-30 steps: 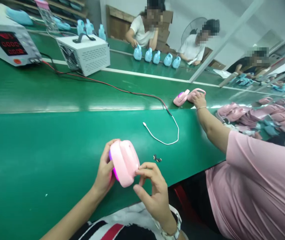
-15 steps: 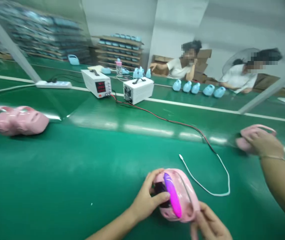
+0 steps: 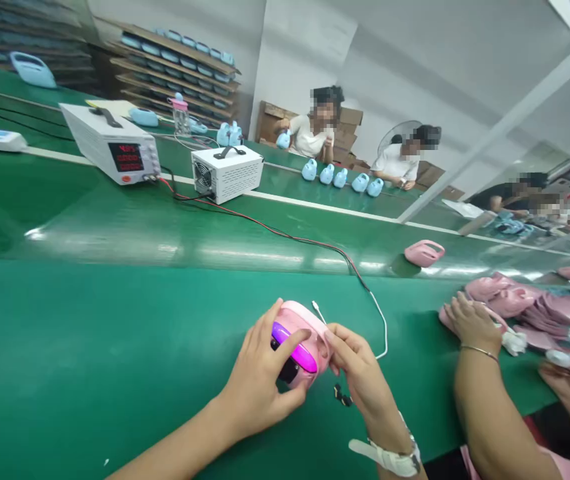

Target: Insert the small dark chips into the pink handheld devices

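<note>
A pink plastic device with a loop handle (image 3: 299,312) is held between my two hands, low over the green table. Across its front runs a glowing purple light strip (image 3: 307,359), with a black panel beside it. My left hand (image 3: 265,363) wraps the device from the left, fingers over its front. On the right side, my right hand (image 3: 357,363) pinches the edge near the handle. Just behind the device lies the white plug cable (image 3: 383,327). Small black pieces (image 3: 343,396) rest on the table by my right wrist.
Two white power supply boxes (image 3: 227,172) stand behind, one with red digits. A co-worker's hand (image 3: 472,323) rests on a pink housing at right, beside piled pink parts (image 3: 515,297). Another pink device (image 3: 423,253) sits farther back. Blue devices (image 3: 341,177) line the far table.
The view has swung right. My right hand has moved up the device's side, and the device is turned. The co-worker's hand has left the pink device at the back and is on another housing.
</note>
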Available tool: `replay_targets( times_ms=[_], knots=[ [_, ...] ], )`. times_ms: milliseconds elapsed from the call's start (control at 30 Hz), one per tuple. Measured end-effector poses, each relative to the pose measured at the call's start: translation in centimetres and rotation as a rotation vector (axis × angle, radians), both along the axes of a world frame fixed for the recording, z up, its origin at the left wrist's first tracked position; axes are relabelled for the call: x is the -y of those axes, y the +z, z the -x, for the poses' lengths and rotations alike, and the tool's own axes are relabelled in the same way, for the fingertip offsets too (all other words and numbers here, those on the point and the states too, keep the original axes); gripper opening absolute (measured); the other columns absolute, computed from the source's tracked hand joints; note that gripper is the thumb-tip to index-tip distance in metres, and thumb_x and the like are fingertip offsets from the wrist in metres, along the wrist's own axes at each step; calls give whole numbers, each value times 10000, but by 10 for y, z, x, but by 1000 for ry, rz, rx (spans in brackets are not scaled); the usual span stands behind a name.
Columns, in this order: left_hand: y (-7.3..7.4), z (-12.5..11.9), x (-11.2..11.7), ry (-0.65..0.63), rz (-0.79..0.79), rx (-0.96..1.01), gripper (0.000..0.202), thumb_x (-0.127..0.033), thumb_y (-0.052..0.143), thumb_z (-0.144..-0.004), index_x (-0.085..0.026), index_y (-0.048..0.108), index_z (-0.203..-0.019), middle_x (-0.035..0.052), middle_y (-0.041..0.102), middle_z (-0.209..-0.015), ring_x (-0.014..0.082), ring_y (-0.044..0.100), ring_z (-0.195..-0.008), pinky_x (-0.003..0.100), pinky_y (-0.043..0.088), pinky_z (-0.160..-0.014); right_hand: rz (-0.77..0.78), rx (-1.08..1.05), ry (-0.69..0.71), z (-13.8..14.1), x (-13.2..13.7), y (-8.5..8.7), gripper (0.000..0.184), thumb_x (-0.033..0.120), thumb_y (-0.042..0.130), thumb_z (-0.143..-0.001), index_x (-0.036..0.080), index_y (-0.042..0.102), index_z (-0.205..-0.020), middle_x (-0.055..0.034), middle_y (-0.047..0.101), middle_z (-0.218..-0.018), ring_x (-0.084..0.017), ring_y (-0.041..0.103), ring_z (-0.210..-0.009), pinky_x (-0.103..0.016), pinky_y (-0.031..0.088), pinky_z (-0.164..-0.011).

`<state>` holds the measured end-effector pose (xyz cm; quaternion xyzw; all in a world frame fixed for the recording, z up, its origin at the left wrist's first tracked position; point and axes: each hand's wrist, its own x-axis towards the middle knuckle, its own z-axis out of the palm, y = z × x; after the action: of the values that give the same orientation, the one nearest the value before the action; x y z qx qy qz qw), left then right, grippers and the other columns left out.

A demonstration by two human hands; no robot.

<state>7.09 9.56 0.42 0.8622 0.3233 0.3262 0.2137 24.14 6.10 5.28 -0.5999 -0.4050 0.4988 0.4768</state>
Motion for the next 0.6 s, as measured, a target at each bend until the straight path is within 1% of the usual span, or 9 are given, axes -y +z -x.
replay_targets(
  times_ms=[67,233,300,367,433,500,533,567,600],
  knots=[
    [2,2,-2,-7,-27,-11,565,-328,610,-805,-302,444,-1344,130,75,-1551,363,298,-1374,540,408,-1023,-9,-19,-2,1,5,1,517,629,652,-732,125,542,-699,15,462,-594,-41,325,-484,-174,281,-455],
    [7,4,0,-49,-29,2,586,-322,605,-816,-294,405,-1366,139,86,-1554,348,264,-1402,539,390,-1050,-26,-19,-31,1,15,11,489,600,663,-739,122,561,-743,7,485,-624,-49,374,-525,-168,293,-471],
    [9,-1,3,-45,10,27,570,-322,610,-808,-267,430,-1346,150,94,-1556,348,271,-1401,540,382,-1060,-42,-24,-37,4,17,14,489,601,662,-740,121,570,-754,10,484,-618,-46,373,-518,-164,288,-466],
    [11,-7,3,-31,84,50,527,-326,610,-804,-236,477,-1307,167,113,-1555,354,283,-1398,549,370,-1069,-54,-32,-41,8,17,15,496,604,673,-724,118,578,-756,12,487,-611,-42,377,-506,-160,278,-454],
    [13,-10,0,-59,174,62,511,-322,617,-799,-229,512,-1290,173,112,-1561,367,267,-1407,568,343,-1083,-44,-41,-46,6,12,14,501,602,696,-691,116,581,-741,14,490,-596,-36,368,-480,-158,257,-433],
    [15,-5,-8,-155,264,87,554,-303,634,-790,-255,499,-1325,154,117,-1572,365,238,-1422,566,328,-1096,-28,-34,-77,-8,2,12,501,589,730,-638,113,584,-701,15,489,-567,-29,343,-445,-156,231,-408],
    [15,3,-14,-210,315,109,591,-296,637,-792,-277,467,-1358,140,147,-1572,351,259,-1418,545,344,-1094,-20,-29,-95,-20,-5,12,496,578,745,-610,113,580,-668,19,475,-536,-25,322,-423,-157,218,-396],
    [15,13,-21,-248,366,134,623,-295,630,-803,-299,424,-1391,127,200,-1563,329,319,-1396,514,377,-1083,-12,-24,-107,-34,-13,14,495,572,756,-580,116,568,-623,25,451,-496,-23,297,-399,-159,205,-381],
    [13,28,-28,-254,409,153,641,-302,613,-823,-321,378,-1419,115,271,-1542,301,400,-1353,480,414,-1064,-20,-7,-110,-50,-23,16,499,574,762,-557,123,551,-576,30,423,-456,-22,272,-375,-163,191,-364]
  ],
)
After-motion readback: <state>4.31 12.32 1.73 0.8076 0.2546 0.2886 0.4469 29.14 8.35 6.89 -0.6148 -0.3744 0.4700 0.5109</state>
